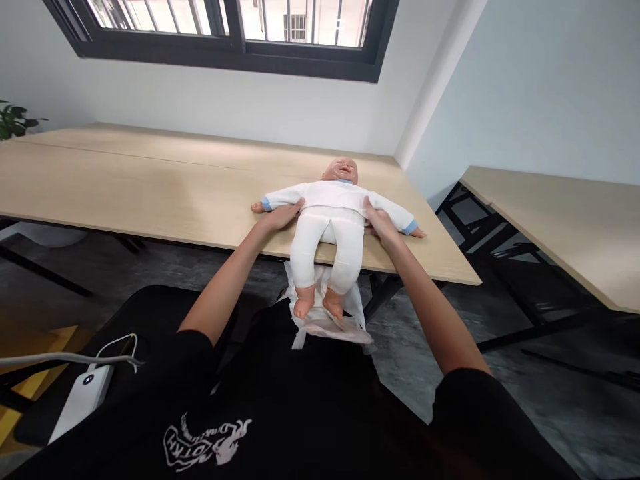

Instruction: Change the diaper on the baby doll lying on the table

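A baby doll (333, 220) in a white outfit with blue cuffs lies face up at the table's front edge. Its arms are spread wide and its legs hang over the edge toward me. My left hand (287, 215) grips one side of the doll's waist, thumb on top and the other fingers partly hidden. On the opposite side, my right hand (379, 221) holds the waist in the same way, its thumb on the white shirt. Below the doll's feet, an unfolded white diaper (357, 320) hangs between the table edge and my lap, partly covered by the legs.
The light wooden table (200, 193) runs along the wall under a dark-framed window (310, 57). A second table (560, 213) stands to the right. At lower left, a white power bank (83, 400) with a cable lies on a black chair (155, 310).
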`<action>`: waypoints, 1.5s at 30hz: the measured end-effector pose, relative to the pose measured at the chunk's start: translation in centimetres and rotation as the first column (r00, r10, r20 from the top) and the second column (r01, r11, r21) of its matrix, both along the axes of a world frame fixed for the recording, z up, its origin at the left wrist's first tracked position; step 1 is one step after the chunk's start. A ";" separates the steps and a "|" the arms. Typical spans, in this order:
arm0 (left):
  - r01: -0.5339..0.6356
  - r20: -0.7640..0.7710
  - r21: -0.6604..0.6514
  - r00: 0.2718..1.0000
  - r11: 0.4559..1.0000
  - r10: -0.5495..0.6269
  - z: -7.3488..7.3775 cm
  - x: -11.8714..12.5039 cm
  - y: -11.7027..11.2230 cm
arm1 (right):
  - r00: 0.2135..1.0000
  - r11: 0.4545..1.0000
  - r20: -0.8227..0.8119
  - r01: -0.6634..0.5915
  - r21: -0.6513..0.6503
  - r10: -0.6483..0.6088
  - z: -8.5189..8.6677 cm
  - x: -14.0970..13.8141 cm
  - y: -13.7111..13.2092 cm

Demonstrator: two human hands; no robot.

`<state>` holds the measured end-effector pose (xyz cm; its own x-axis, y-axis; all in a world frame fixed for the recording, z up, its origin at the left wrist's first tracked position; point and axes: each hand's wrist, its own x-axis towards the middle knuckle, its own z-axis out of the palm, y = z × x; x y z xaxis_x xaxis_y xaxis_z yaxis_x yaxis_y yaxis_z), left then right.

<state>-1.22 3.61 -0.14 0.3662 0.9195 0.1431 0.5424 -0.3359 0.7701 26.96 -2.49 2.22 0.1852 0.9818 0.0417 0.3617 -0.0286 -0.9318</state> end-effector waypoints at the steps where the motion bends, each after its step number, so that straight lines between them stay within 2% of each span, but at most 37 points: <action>1: 0.007 -0.042 -0.009 0.999 1.000 -0.007 0.2 -0.7 -1.2 | 0.999 0.999 0.028 0.037 -0.028 -0.036 -0.3 0.6 -1.4; 3: 0.041 -0.088 0.014 0.995 0.999 -0.040 0.4 -1.9 -4.4 | 0.982 0.995 0.181 0.043 0.090 -0.058 -1.3 1.2 -4.9; 6: -0.110 -0.068 0.135 0.990 0.985 0.120 -0.5 -2.4 -10.5 | 0.967 0.927 0.208 0.061 0.371 -0.147 -4.0 0.5 -11.0; 8: -0.236 0.055 0.283 0.972 0.930 0.230 -2.0 -2.0 -14.4 | 0.922 0.860 0.326 0.013 0.510 -0.207 -6.7 -0.3 -14.6; 9: -0.310 0.166 0.337 0.949 0.889 0.268 -3.1 -1.8 -16.0 | 0.893 0.851 0.407 -0.056 0.522 -0.191 -8.2 -0.7 -16.0; 10: -0.384 0.287 0.361 0.913 0.850 0.291 -4.4 -1.5 -17.3 | 0.861 0.865 0.496 -0.157 0.477 -0.117 -9.8 -0.9 -17.0; 11: -0.452 0.388 0.341 0.866 0.824 0.315 -5.8 -1.3 -18.1 | 0.827 0.899 0.561 -0.221 0.378 -0.033 -11.3 -1.1 -17.6; 12: -0.499 0.457 0.279 0.821 0.821 0.343 -7.2 -1.2 -18.5 | 0.819 0.934 0.572 -0.237 0.266 0.045 -12.6 -1.2 -17.8; 13: -0.534 0.505 0.172 0.769 0.828 0.392 -8.7 -1.1 -18.6 | 0.827 0.959 0.549 -0.242 0.145 0.125 -13.8 -1.2 -17.7; 14: -0.522 0.516 0.017 0.735 0.853 0.440 -10.0 -1.0 -18.4 | 0.836 0.971 0.517 -0.235 0.034 0.184 -14.7 -1.2 -17.3; 15: -0.448 0.496 -0.175 0.729 0.877 0.472 -11.2 -1.0 -18.1 | 0.847 0.973 0.482 -0.224 -0.060 0.224 -15.4 -1.3 -16.7; 16: -0.331 0.465 -0.349 0.751 0.877 0.469 -12.2 -0.9 -17.7 | 0.857 0.968 0.450 -0.212 -0.132 0.249 -15.9 -1.5 -16.1; 18: -0.196 0.446 -0.484 0.783 0.853 0.433 -13.6 -0.7 -17.1 | 0.872 0.958 0.409 -0.197 -0.207 0.268 -16.4 -2.0 -14.8; 20: -0.119 0.473 -0.511 0.788 0.852 0.394 -14.1 -0.4 -17.0 | 0.895 0.955 0.354 -0.202 -0.218 0.270 -16.6 -2.9 -13.8; 22: -0.057 0.543 -0.528 0.744 0.847 0.389 -14.0 0.1 -17.1 | 0.924 0.963 0.295 -0.191 -0.192 0.242 -16.7 -3.9 -13.1; 24: -0.029 0.619 -0.556 0.652 0.830 0.437 -13.8 0.5 -17.1 | 0.958 0.977 0.225 -0.143 -0.157 0.176 -16.7 -4.6 -12.5; 25: -0.026 0.651 -0.585 0.581 0.811 0.488 -13.7 0.8 -17.0 | 0.973 0.984 0.185 -0.111 -0.142 0.136 -16.7 -4.9 -12.1; 27: -0.006 0.679 -0.660 0.424 0.751 0.600 -13.5 1.1 -16.5 | 0.993 0.991 0.097 -0.057 -0.123 0.069 -16.7 -5.0 -11.5; 29: 0.046 0.671 -0.720 0.302 0.693 0.677 -13.5 1.0 -15.9 | 1.000 0.992 0.007 -0.021 -0.128 0.022 -16.6 -4.7 -10.8; 32: 0.078 0.661 -0.744 0.228 0.664 0.715 -13.6 0.2 -15.4 | 0.994 0.988 -0.106 -0.002 -0.153 -0.014 -16.3 -3.6 -10.2; 37: 0.009 0.664 -0.746 0.087 0.666 0.743 -13.5 -2.2 -15.7 | 0.972 0.986 -0.233 -0.069 -0.150 0.033 -15.7 -0.7 -10.1; 39: 0.015 0.641 -0.767 0.075 0.642 0.764 -13.2 -3.0 -15.7 | 0.965 0.986 -0.258 -0.079 -0.143 0.040 -15.6 0.4 -10.1; 42: 0.037 0.615 -0.787 0.127 0.616 0.778 -12.7 -3.9 -15.4 | 0.962 0.987 -0.270 -0.077 -0.143 0.036 -15.9 1.7 -9.8; 45: 0.026 0.630 -0.769 0.197 0.639 0.751 -12.6 -4.7 -15.2 | 0.984 0.988 -0.175 -0.045 -0.146 0.019 -16.6 2.6 -9.4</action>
